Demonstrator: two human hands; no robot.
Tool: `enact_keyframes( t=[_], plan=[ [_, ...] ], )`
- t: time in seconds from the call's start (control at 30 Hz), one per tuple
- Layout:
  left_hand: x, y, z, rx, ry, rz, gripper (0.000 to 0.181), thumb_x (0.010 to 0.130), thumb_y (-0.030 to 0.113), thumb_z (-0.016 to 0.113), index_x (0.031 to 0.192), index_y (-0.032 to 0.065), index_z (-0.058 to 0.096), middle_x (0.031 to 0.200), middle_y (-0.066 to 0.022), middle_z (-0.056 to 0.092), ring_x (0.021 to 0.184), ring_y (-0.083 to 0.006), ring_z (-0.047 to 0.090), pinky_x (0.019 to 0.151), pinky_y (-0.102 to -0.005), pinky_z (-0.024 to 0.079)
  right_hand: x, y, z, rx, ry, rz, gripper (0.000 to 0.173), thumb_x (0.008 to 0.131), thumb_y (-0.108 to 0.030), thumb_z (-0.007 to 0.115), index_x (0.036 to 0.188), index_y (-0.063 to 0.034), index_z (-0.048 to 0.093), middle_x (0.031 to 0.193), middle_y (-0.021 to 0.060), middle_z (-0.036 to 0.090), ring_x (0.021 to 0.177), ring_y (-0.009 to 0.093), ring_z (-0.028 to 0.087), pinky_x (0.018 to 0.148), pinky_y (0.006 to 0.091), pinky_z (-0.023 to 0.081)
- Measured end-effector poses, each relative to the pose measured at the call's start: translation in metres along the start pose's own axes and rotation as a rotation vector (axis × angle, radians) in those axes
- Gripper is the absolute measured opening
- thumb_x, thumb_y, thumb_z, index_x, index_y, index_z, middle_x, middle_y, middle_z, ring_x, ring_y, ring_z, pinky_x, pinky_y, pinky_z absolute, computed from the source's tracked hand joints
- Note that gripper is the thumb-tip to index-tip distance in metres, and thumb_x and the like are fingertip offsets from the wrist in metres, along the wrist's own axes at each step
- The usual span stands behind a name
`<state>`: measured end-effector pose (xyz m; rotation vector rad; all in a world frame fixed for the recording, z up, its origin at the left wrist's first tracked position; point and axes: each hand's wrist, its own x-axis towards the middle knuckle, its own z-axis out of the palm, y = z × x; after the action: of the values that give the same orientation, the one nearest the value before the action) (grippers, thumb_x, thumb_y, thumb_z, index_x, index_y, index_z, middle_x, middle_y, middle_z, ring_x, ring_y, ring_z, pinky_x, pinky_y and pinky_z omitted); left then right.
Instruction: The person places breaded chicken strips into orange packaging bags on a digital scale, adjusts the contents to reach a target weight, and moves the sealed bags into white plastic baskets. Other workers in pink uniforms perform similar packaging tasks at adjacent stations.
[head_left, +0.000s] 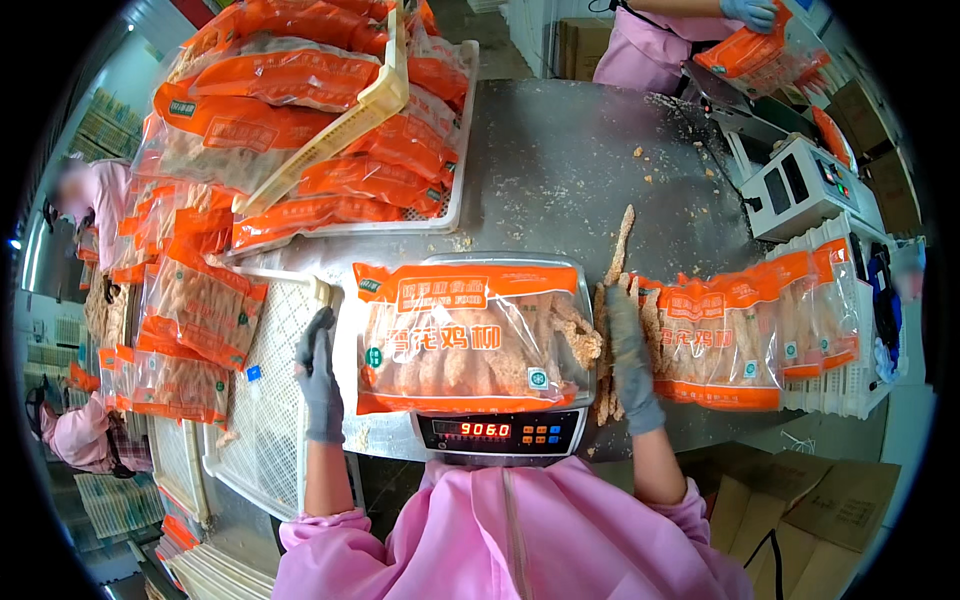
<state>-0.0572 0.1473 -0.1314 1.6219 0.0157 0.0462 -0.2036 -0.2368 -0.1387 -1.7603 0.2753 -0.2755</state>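
A clear and orange plastic bag of breaded chicken strips (465, 345) lies flat on the digital scale (501, 435), whose red digits are lit. At the bag's right end, its mouth, one breaded strip (577, 337) pokes out. My left hand (322, 382), in a grey glove, is held upright just left of the bag, apart from it and holding nothing. Also grey-gloved, my right hand (634, 360) is blurred, right of the scale among loose breaded strips (619, 244). Whether it grips a strip cannot be seen.
Filled bags (716, 337) lean in a row at right, beside a white basket (832, 394). A white boxy machine (810, 187) stands behind. Far left, a crate of bags (450, 217) and a white mesh tray (281, 330) take up space. A co-worker's gloved hand (750, 13) holds a bag.
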Motion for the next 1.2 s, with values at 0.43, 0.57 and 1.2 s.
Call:
enact_keyframes(
  t=[0.43,0.57,1.2],
  plan=[
    [0.045,-0.054,0.084,-0.312,-0.134,0.039,0.077,0.094,0.001,0.058,0.157,0.0098,0.013,0.152,-0.0104,0.035,0.133,-0.0212,0.044,0.106,-0.0318,0.040,0.073,-0.132,0.030,-0.144,-0.174,-0.781,0.033,0.095,-0.023,0.055,0.123,-0.0086,0.065,0.137,0.0103,0.055,0.131,0.030,0.048,0.113,0.0521,0.031],
    [0.088,0.132,0.161,0.412,-0.053,1.083,0.096,0.084,0.015,0.072,0.156,0.0079,0.008,0.159,-0.0182,0.015,0.146,-0.0384,0.020,0.119,-0.0512,0.015,0.119,-0.206,-0.010,-0.615,-0.238,-1.102,0.028,0.089,-0.030,0.061,0.113,-0.0183,0.071,0.134,0.0064,0.056,0.136,0.036,0.041,0.116,0.0556,0.022],
    [0.100,0.105,0.129,0.724,-0.066,1.185,0.053,0.073,0.016,0.075,0.124,0.0139,0.062,0.120,-0.0075,0.060,0.122,-0.0296,0.053,0.111,-0.0566,0.031,0.183,0.024,-0.134,0.846,0.599,-0.257,0.047,0.099,-0.024,0.038,0.132,0.0034,0.054,0.132,0.0140,0.057,0.118,0.025,0.056,0.103,0.0367,0.044]
  ],
)
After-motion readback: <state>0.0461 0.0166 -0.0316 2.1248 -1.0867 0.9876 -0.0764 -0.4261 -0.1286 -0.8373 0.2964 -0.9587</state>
